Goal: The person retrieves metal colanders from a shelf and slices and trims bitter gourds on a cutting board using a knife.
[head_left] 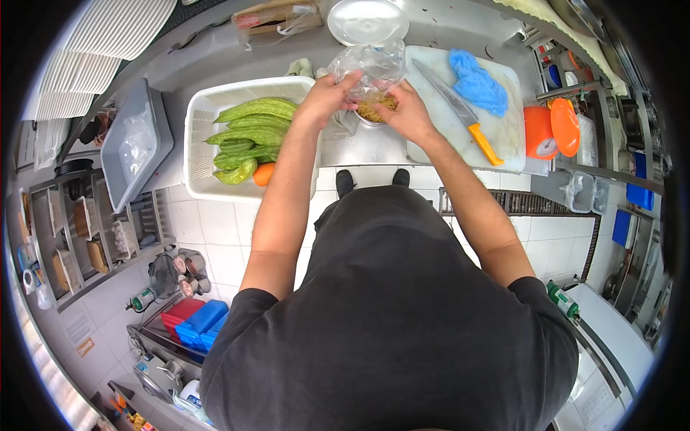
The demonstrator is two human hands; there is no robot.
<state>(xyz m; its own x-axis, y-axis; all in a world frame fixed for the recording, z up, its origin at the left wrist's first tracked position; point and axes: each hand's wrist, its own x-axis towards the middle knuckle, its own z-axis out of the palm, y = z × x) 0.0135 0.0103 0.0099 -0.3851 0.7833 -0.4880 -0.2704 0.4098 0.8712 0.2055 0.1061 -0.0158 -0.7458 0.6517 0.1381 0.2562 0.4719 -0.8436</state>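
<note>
A clear plastic bag point(370, 63) is held above a small bowl point(371, 124) near the counter's front edge. Yellowish shredded food point(374, 109) fills the bowl below the bag's lower edge. My left hand point(327, 98) is closed on the bag's left side, with its fingertips over the crumpled plastic. On the other side, my right hand point(408, 113) has its fingers at the bag's lower right edge and its thumb over the food. A greyish cloth point(341, 125) lies to the left of the bowl, partly hidden by my left hand.
Left stands a white basket point(198, 144) holding green ridged gourds point(251, 134) and an orange vegetable point(264, 174). At right, a yellow-handled knife point(460, 108) and a blue cloth point(478, 82) lie on a white cutting board point(431, 147). An orange kitchen scale point(540, 133) sits beyond; a white lid point(366, 21) lies behind.
</note>
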